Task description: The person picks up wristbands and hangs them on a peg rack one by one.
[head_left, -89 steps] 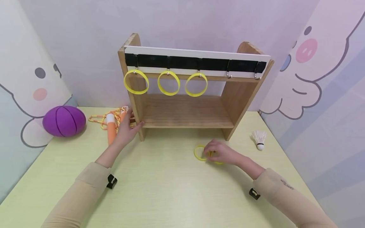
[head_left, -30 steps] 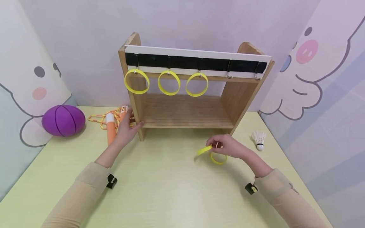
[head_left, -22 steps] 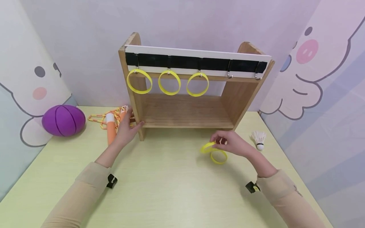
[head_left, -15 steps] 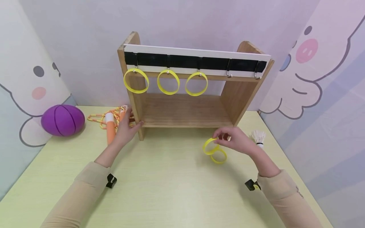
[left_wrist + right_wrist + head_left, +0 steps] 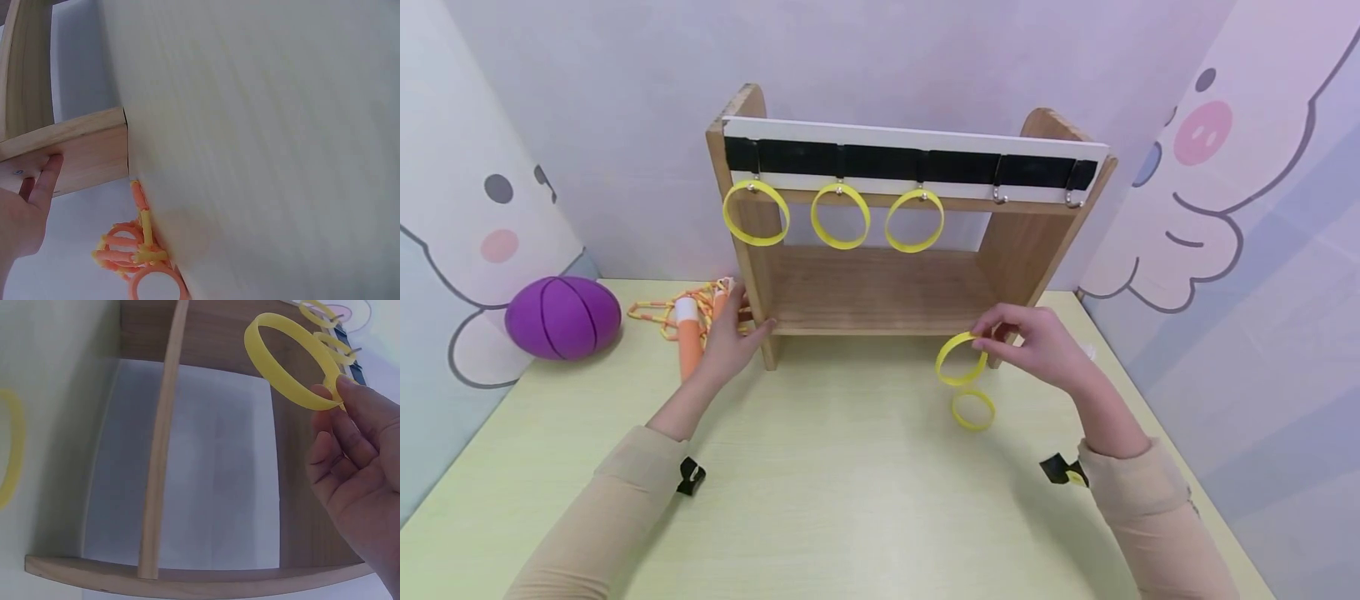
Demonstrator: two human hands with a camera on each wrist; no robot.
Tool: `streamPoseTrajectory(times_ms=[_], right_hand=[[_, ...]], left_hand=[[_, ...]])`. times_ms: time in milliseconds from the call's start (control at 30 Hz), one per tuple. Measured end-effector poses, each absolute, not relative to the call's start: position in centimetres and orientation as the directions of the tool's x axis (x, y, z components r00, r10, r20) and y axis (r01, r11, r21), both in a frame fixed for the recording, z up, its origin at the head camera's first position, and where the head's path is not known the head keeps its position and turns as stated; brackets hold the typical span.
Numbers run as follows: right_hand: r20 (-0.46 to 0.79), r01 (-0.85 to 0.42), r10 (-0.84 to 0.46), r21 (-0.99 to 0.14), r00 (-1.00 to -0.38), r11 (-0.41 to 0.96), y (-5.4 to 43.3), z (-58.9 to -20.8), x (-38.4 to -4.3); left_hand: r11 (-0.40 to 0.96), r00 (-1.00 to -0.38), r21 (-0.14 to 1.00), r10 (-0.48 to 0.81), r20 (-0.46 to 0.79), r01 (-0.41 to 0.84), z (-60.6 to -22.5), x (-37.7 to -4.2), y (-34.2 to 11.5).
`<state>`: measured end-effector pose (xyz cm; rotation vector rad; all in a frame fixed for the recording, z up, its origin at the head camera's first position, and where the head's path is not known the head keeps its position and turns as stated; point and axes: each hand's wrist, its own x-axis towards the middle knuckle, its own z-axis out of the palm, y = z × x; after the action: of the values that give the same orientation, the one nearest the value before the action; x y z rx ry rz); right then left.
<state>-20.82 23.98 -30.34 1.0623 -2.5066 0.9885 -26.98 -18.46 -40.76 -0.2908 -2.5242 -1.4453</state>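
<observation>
My right hand (image 5: 1033, 346) pinches a yellow ring (image 5: 940, 367) between thumb and fingers, in front of the shelf's lower right. In the right wrist view this yellow band (image 5: 284, 381) stands tilted from the fingertips. Another yellow ring (image 5: 954, 410) lies on the table below it. My left hand (image 5: 727, 342) grips the left side panel of the wooden shelf (image 5: 887, 287), thumb at its front edge and fingers along the outside. Three yellow rings hang from hooks on the black strip (image 5: 880, 163); two hooks to the right (image 5: 1000, 197) hold nothing.
Left of the shelf lie an orange-handled jump rope (image 5: 688, 337) and a purple ball (image 5: 563, 318). A shuttlecock (image 5: 1089, 352) at the right is mostly hidden behind my right hand. Walls stand at the back and both sides of the table (image 5: 850, 500).
My right hand has picked one ring up off the table and raised it toward the shelf, turning it more upright. The left hand stays on the shelf's side.
</observation>
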Motion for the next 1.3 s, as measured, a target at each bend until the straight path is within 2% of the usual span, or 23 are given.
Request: streamPoseTrajectory(times_ms=[133,367,767,1000,1300], right_hand=[[0.526,-0.738,-0.518,-0.465,-0.675,0.489,23.9,-29.0,-20.7],[0.662,-0.821,-0.487,-0.462,-0.57,0.334,23.8,-26.5,-20.7],[0.814,-0.852,-0.255,-0.484,-0.523,0.202,23.2,-22.9,-20.9],[0.829,-0.811,-0.151,-0.46,-0.538,0.361,22.9,-20.6,-21.6],[0.846,-0.763,-0.191,-0.323,-0.498,0.561,22.8,-18.4,-23.3]], left_hand=[[0.496,-0.954,0.82,0.064,0.292,0.285,-40.8,-26.9,-18.5],[0.496,-0.955,0.822,0.059,0.29,0.28,-40.7,-26.9,-18.4],[0.504,-0.955,0.818,0.058,0.289,0.278,-40.5,-26.9,-18.4],[0.507,-0.954,0.814,0.061,0.294,0.283,-40.6,-27.0,-18.5],[0.496,-0.954,0.82,0.06,0.294,0.284,-40.6,-27.0,-18.4]])
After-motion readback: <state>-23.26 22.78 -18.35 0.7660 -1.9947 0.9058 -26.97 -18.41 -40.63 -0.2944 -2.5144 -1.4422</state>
